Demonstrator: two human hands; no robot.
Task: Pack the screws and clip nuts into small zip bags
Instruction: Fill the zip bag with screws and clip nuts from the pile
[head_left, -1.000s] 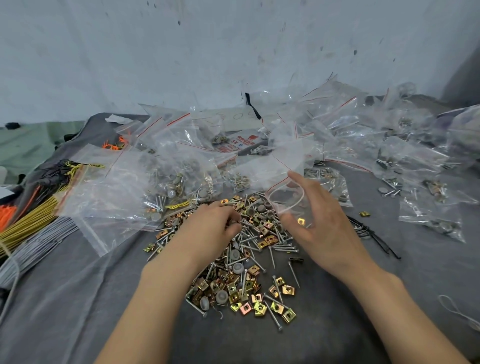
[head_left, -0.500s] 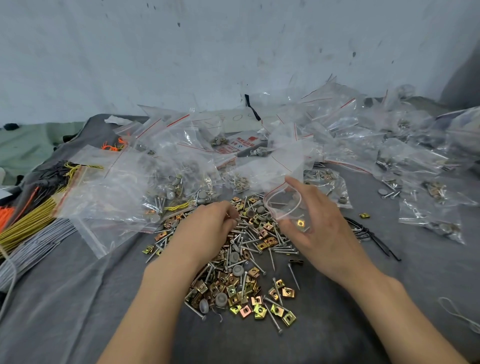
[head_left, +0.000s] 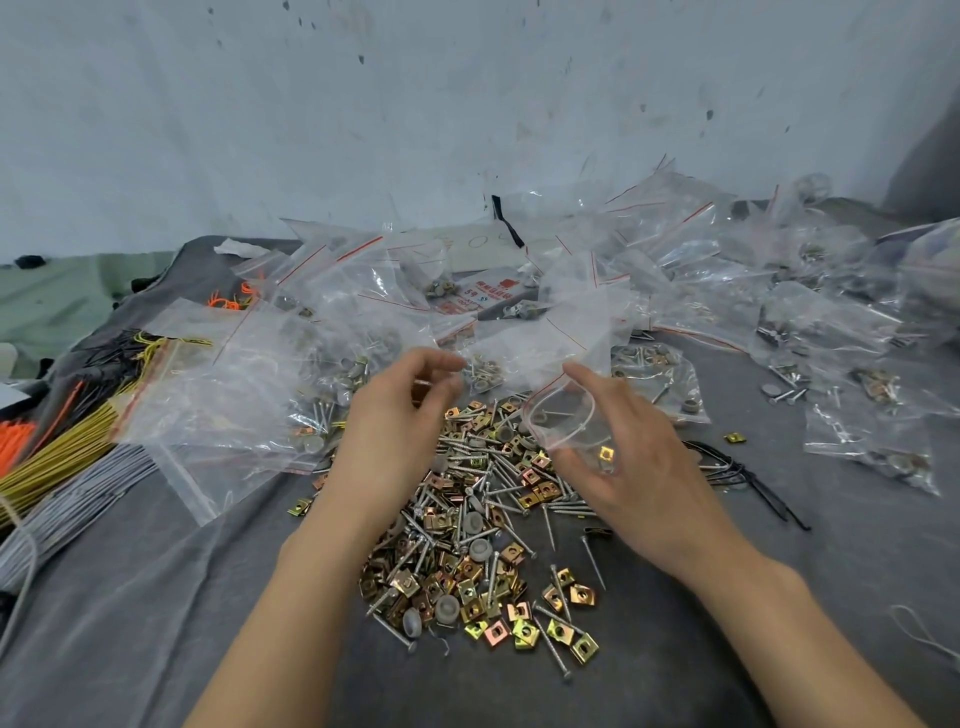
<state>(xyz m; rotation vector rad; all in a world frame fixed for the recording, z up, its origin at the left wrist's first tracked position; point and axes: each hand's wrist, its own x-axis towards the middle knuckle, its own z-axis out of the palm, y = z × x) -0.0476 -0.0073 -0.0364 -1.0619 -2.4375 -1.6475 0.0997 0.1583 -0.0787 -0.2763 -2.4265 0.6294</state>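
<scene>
I see the right hand (head_left: 639, 467) gripping a small zip bag (head_left: 566, 421) just above the far side of the pile of screws and clip nuts (head_left: 467, 561), its mouth spread toward the left hand (head_left: 400, 421), presumably for easy dropping, though whether those curled fingers pinch anything I cannot tell.

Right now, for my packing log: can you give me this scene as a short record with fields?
left hand: over the pile, fingers curled; anything pinched is too small to tell
right hand: holds the zip bag, mouth open toward the left hand
in bag: at least one clip nut shows
pile: loose screws and clip nuts on the grey cloth
behind: filled bags
far left: cable ties
</scene>
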